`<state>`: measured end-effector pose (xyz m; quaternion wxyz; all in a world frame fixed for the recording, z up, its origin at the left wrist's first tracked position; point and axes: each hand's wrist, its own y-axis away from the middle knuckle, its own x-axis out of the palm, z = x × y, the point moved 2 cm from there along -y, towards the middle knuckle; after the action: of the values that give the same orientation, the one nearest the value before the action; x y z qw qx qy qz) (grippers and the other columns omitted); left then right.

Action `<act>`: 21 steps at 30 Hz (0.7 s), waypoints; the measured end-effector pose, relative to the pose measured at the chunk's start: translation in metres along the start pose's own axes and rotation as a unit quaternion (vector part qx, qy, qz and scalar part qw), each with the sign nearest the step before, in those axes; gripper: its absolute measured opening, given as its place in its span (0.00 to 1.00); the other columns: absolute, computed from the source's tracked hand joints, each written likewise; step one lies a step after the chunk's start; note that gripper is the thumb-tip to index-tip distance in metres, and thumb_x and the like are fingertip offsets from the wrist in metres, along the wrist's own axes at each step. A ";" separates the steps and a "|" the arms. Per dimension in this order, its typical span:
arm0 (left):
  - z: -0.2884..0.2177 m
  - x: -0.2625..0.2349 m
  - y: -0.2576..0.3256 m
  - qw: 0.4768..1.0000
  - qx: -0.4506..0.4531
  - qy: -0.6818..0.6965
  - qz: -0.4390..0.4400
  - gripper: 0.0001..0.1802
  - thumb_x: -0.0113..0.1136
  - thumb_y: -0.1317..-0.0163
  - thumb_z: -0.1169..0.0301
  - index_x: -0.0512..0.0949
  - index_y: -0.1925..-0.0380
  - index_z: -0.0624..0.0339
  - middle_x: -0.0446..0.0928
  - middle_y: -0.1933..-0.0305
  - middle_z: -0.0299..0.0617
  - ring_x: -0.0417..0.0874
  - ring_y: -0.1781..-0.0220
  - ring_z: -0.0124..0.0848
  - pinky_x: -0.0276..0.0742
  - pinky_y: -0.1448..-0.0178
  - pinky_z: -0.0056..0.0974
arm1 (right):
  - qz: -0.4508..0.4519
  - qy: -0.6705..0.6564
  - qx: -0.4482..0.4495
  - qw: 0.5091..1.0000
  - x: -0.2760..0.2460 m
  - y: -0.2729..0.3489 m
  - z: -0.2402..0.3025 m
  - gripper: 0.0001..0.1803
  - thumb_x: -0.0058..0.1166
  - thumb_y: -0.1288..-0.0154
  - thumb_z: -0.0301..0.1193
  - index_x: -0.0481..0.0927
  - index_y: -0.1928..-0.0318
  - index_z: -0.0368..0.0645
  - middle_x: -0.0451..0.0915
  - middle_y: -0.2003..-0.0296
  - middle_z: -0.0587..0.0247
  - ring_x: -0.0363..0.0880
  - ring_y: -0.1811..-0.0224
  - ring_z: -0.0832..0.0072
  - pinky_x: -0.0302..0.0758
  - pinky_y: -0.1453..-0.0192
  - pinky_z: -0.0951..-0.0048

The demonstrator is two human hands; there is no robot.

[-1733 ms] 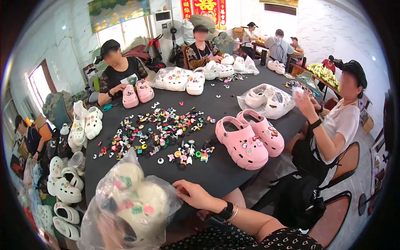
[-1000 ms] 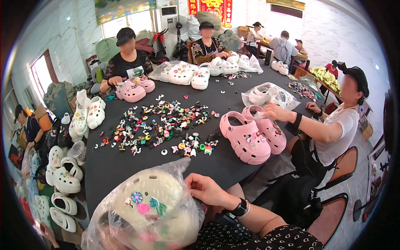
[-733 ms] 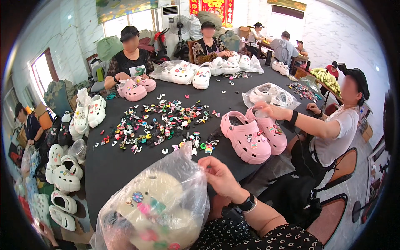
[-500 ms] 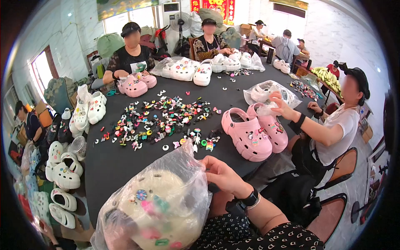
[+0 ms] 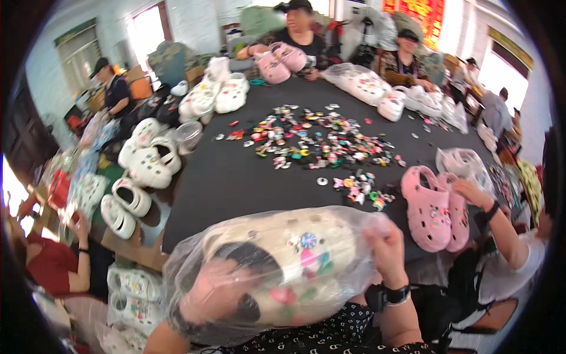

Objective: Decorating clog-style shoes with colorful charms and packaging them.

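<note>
A pair of cream clogs [image 5: 283, 242] with colourful charms sits inside a clear plastic bag [image 5: 188, 268], tilted on its side in front of me. Seen through the film, my left hand [image 5: 218, 289] grips the clogs at the heel opening; its fingers are blurred by the plastic. My right hand [image 5: 384, 245] is closed on the bag's edge by the toe end, with a dark band on the wrist. Beyond the bag, many loose shoe charms [image 5: 318, 138] lie scattered on the black tabletop [image 5: 230, 183].
Pink clogs [image 5: 427, 215] stand at the right, where a co-worker's hand [image 5: 471, 192] touches them. Across the table a person handles other pink clogs [image 5: 277, 62]. White clogs [image 5: 150, 162] and a clear tub [image 5: 188, 133] stand at the left. Bagged white clogs [image 5: 362, 82] lie at the back.
The view has swung left. The bag has turned from upright to lying sideways, and my left hand now shows at the heel opening. Across the table, the pink clogs are lifted.
</note>
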<state>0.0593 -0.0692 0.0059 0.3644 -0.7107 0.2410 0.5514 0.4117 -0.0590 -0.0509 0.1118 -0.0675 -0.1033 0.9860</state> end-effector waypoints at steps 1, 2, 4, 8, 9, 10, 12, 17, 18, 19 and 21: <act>0.003 0.003 -0.006 1.000 0.005 0.018 -0.011 0.30 0.64 0.62 0.71 0.84 0.50 0.48 0.82 0.58 0.32 0.77 0.64 0.36 0.75 0.50 0.46 | -0.051 -0.026 -0.018 0.998 -0.012 0.005 -0.010 0.09 0.57 0.31 0.26 0.81 0.53 0.37 0.82 0.61 0.71 0.76 0.61 0.86 0.75 0.55 0.79; 0.005 0.005 -0.012 0.999 0.017 0.037 -0.023 0.31 0.65 0.62 0.72 0.83 0.49 0.48 0.81 0.59 0.32 0.77 0.62 0.36 0.75 0.53 0.44 | -0.107 -0.051 -0.036 0.992 -0.024 0.009 -0.014 0.08 0.56 0.30 0.25 0.80 0.53 0.37 0.82 0.61 0.70 0.76 0.61 0.86 0.75 0.55 0.80; 0.020 0.020 -0.005 0.998 -0.010 0.066 0.007 0.28 0.65 0.61 0.73 0.83 0.52 0.52 0.81 0.60 0.36 0.78 0.61 0.39 0.77 0.51 0.42 | -0.152 -0.183 -0.074 0.969 -0.021 0.002 -0.015 0.09 0.57 0.30 0.24 0.78 0.52 0.37 0.81 0.61 0.70 0.76 0.60 0.83 0.74 0.55 0.80; 0.029 0.036 -0.008 0.976 0.007 0.200 -0.081 0.22 0.63 0.56 0.75 0.81 0.56 0.62 0.79 0.60 0.45 0.78 0.61 0.45 0.77 0.54 0.47 | -0.143 -0.145 -0.144 0.968 -0.026 0.000 -0.006 0.17 0.61 0.34 0.22 0.75 0.46 0.36 0.80 0.54 0.65 0.78 0.55 0.79 0.75 0.49 0.77; 0.031 0.041 -0.004 0.984 0.001 0.172 -0.042 0.22 0.62 0.55 0.76 0.81 0.55 0.62 0.79 0.62 0.45 0.78 0.61 0.45 0.77 0.54 0.47 | -0.146 -0.143 -0.146 0.968 -0.030 0.002 -0.008 0.17 0.61 0.34 0.22 0.75 0.46 0.36 0.80 0.54 0.65 0.78 0.55 0.79 0.75 0.49 0.77; 0.035 0.045 -0.002 0.990 -0.006 0.143 -0.003 0.21 0.62 0.54 0.76 0.81 0.55 0.62 0.78 0.63 0.46 0.78 0.61 0.46 0.77 0.55 0.46 | -0.137 -0.101 -0.152 0.974 -0.036 0.006 -0.010 0.17 0.58 0.32 0.23 0.74 0.44 0.36 0.79 0.51 0.63 0.77 0.52 0.77 0.74 0.46 0.74; 0.044 0.044 0.002 0.986 0.004 0.164 -0.038 0.21 0.63 0.54 0.75 0.82 0.55 0.61 0.77 0.64 0.44 0.78 0.61 0.45 0.77 0.55 0.45 | -0.124 -0.058 -0.155 0.978 -0.050 0.008 -0.002 0.18 0.55 0.30 0.25 0.73 0.42 0.36 0.79 0.48 0.61 0.77 0.49 0.75 0.74 0.43 0.71; 0.041 0.008 -0.011 0.994 -0.052 0.096 -0.031 0.23 0.66 0.65 0.78 0.84 0.62 0.55 0.76 0.66 0.37 0.77 0.64 0.42 0.76 0.58 0.43 | -0.199 -0.319 -0.118 0.919 -0.102 0.009 0.019 0.20 0.49 0.26 0.32 0.71 0.39 0.34 0.75 0.44 0.56 0.74 0.43 0.70 0.72 0.38 0.66; 0.042 -0.001 -0.011 0.995 -0.064 0.062 -0.033 0.22 0.68 0.65 0.78 0.84 0.62 0.56 0.77 0.66 0.37 0.77 0.64 0.42 0.76 0.59 0.43 | -0.227 -0.264 -0.132 0.928 -0.108 0.008 0.010 0.21 0.48 0.26 0.33 0.71 0.39 0.34 0.75 0.44 0.56 0.74 0.43 0.70 0.72 0.38 0.66; 0.043 -0.009 -0.013 0.995 -0.085 0.025 -0.036 0.22 0.68 0.65 0.78 0.84 0.63 0.57 0.77 0.66 0.38 0.77 0.64 0.42 0.76 0.59 0.44 | -0.254 -0.207 -0.146 0.933 -0.115 0.008 0.001 0.21 0.48 0.25 0.33 0.70 0.38 0.34 0.75 0.44 0.56 0.74 0.43 0.69 0.72 0.38 0.66; 0.050 -0.020 -0.019 0.991 -0.121 -0.012 -0.049 0.21 0.68 0.65 0.78 0.84 0.63 0.59 0.77 0.67 0.39 0.78 0.62 0.43 0.76 0.58 0.45 | -0.315 -0.081 -0.180 0.928 -0.133 0.018 -0.004 0.22 0.47 0.25 0.34 0.70 0.38 0.34 0.75 0.43 0.55 0.74 0.43 0.68 0.72 0.37 0.65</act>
<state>0.0375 -0.0200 0.0234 0.3054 -0.7539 0.1336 0.5662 0.5373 -0.1071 -0.0442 0.3934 0.0299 -0.3039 0.8672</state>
